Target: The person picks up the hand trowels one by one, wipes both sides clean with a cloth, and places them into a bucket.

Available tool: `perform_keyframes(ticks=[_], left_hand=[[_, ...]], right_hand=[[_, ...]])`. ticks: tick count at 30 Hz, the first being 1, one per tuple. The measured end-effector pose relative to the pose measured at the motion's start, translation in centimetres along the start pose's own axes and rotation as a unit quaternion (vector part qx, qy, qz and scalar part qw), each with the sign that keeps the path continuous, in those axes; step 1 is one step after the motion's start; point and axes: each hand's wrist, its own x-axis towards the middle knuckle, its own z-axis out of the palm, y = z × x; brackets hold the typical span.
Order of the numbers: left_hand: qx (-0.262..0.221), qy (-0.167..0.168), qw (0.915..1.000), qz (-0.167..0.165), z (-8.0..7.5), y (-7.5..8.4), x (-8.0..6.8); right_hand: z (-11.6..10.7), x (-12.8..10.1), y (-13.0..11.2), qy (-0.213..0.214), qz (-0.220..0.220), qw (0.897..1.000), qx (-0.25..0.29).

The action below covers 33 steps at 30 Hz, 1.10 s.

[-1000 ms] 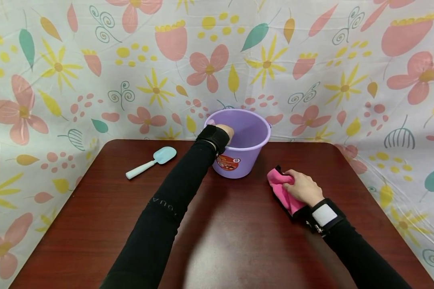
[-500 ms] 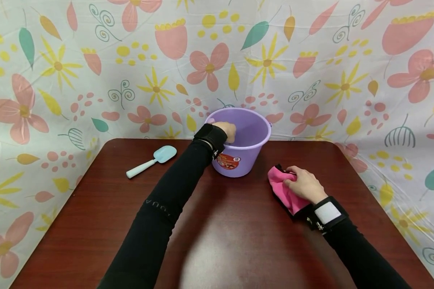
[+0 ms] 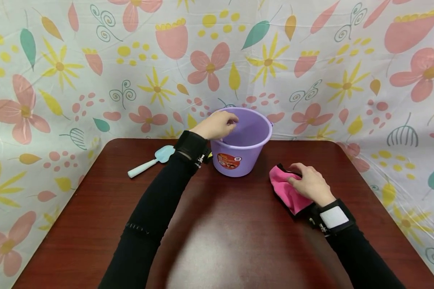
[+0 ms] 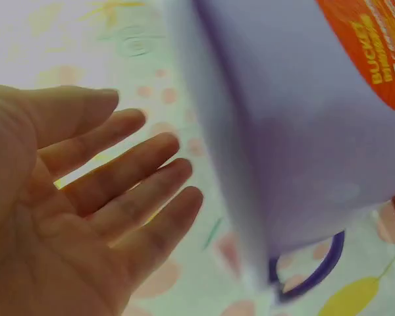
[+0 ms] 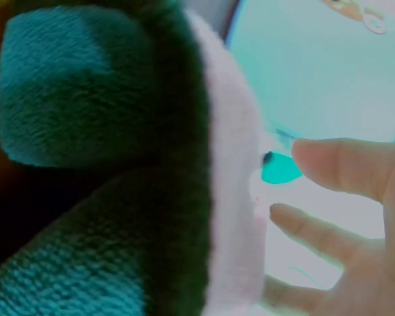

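With the left hand [image 3: 217, 125] held loose-fingered over the purple bucket [image 3: 243, 141] at 12 o'clock, and the pink cloth [image 3: 286, 192] pressed flat to the tabletop [image 3: 217, 237] at 3 o'clock by the right hand [image 3: 311, 184], the unsteadied bucket could be knocked over.

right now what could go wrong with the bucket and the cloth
The left hand is open by the bucket rim, not gripping it, so a nudge might tip or slide the bucket, which sits near the table's back edge. The right hand only rests on the cloth, so the cloth could slip along the glossy tabletop if pushed.
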Motion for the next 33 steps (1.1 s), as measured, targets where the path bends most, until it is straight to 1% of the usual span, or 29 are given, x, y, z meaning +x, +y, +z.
perform_keyframes(ticks=[3,4,8,10,11,15,19,23,28,33], left_hand=[[-0.045,0.035,0.9983,-0.003,-0.6,-0.4,-2.0],[-0.053,0.048,0.9974,-0.002,-0.8,-0.7,-2.6],[-0.052,0.108,0.9928,0.0,-0.8,-2.0,-5.3],[-0.049,0.134,0.9897,-0.009,-0.6,-2.8,-6.7],[-0.054,0.142,0.9883,-0.015,-0.4,-3.2,-7.5],[-0.074,0.161,0.9829,-0.05,0.2,-5.0,-10.7],[-0.078,0.167,0.979,-0.088,1.1,-7.3,-13.5],[-0.069,0.154,0.9762,-0.136,2.3,-10.0,-15.4],[-0.04,0.13,0.9704,-0.2,3.8,-13.9,-16.7],[-0.001,0.112,0.9642,-0.24,4.8,-17.7,-17.5]], right_hand=[[-0.2,-0.4,-0.3,0.003,0.004,1.0,0.001],[-0.3,-0.6,-0.3,0.004,0.007,1.0,0.001],[-0.3,-1.1,-0.4,0.008,0.012,1.0,0.002],[-0.3,-1.3,-0.4,0.011,0.015,1.0,0.004],[-0.3,-1.4,-0.4,0.014,0.015,1.0,0.005],[-0.1,-1.6,-0.4,0.022,0.01,1.0,0.01],[0.1,-1.4,-0.2,0.024,0.004,1.0,0.015],[0.4,-1.1,0.2,0.011,0.012,1.0,0.013],[0.8,-0.1,0.6,-0.008,0.004,1.0,0.005],[1.1,1.2,1.0,-0.049,-0.006,0.999,-0.009]])
